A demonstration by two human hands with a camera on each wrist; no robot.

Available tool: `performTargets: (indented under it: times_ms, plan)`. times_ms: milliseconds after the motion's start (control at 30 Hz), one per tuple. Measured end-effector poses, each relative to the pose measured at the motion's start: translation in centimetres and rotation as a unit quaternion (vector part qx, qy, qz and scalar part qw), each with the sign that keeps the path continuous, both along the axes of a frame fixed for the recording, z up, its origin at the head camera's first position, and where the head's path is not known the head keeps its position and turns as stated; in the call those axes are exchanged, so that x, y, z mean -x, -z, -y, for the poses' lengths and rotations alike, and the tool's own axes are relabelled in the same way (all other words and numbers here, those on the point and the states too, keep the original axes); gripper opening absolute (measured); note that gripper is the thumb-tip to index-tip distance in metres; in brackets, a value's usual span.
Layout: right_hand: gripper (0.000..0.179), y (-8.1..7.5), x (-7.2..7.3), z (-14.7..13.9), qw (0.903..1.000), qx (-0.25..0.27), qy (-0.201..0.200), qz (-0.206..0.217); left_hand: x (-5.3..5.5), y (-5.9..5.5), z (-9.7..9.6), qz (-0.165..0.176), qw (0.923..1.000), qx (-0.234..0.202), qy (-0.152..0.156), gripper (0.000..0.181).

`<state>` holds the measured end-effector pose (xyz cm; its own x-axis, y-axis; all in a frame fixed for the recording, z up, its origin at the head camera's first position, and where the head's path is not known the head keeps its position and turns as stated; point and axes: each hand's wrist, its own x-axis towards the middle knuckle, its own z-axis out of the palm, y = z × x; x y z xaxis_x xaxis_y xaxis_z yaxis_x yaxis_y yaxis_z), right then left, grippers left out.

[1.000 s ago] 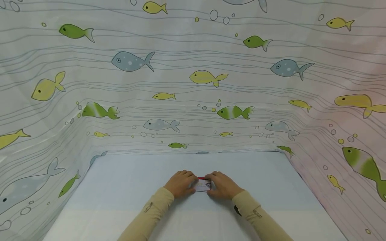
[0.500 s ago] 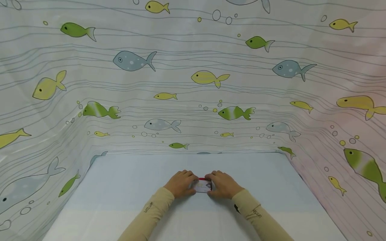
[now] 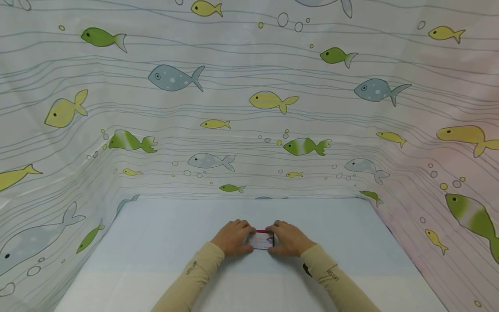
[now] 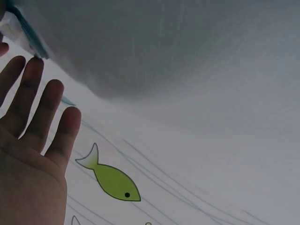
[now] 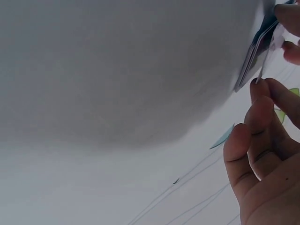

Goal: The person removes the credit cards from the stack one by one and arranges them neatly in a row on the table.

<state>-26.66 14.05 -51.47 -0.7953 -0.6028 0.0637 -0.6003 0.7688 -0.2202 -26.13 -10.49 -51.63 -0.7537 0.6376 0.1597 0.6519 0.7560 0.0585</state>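
Between both hands, in the middle of the head view, is a small stack of cards (image 3: 263, 242) with a white printed top face and a red strip along its far edge. My left hand (image 3: 232, 238) pinches its left end, and my right hand (image 3: 289, 239) grips the right end. Thin layered edges of the stack (image 5: 255, 56) show in the right wrist view, with one thin sheet standing apart near the right fingertips (image 5: 258, 86). In the left wrist view a dark edge of the stack (image 4: 30, 35) meets a fingertip, while the other fingers are spread.
A pale blue and white table surface (image 3: 175, 225) lies under the hands. Curtain-like walls (image 3: 257, 125) printed with green, yellow and blue fish enclose the table at the back and both sides. Beige sleeves (image 3: 195, 273) cover the forearms.
The head view has shifted very slightly. Both hands keep hold of the stack at the same spot, with hardly any movement.
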Motion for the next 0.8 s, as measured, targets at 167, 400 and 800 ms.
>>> performTargets:
  times_ms: [167, 400, 800]
  plan:
    - [0.060, -0.2, -0.4, 0.4, 0.9991, 0.029, 0.005, 0.032, -0.3, 0.0, 0.6, -0.008, 1.0000, 0.002, -0.001, 0.056]
    - [0.056, -0.2, -0.8, 1.3, 0.9975, 0.059, -0.007, 0.038, -0.7, 0.5, 1.8, -0.013, 0.9999, -0.010, 0.004, 0.055]
    - [0.053, 0.1, -1.4, 2.9, 0.9952, 0.066, -0.067, -0.025, -2.0, -0.7, 4.5, -0.040, 0.9989, -0.011, 0.020, 0.053]
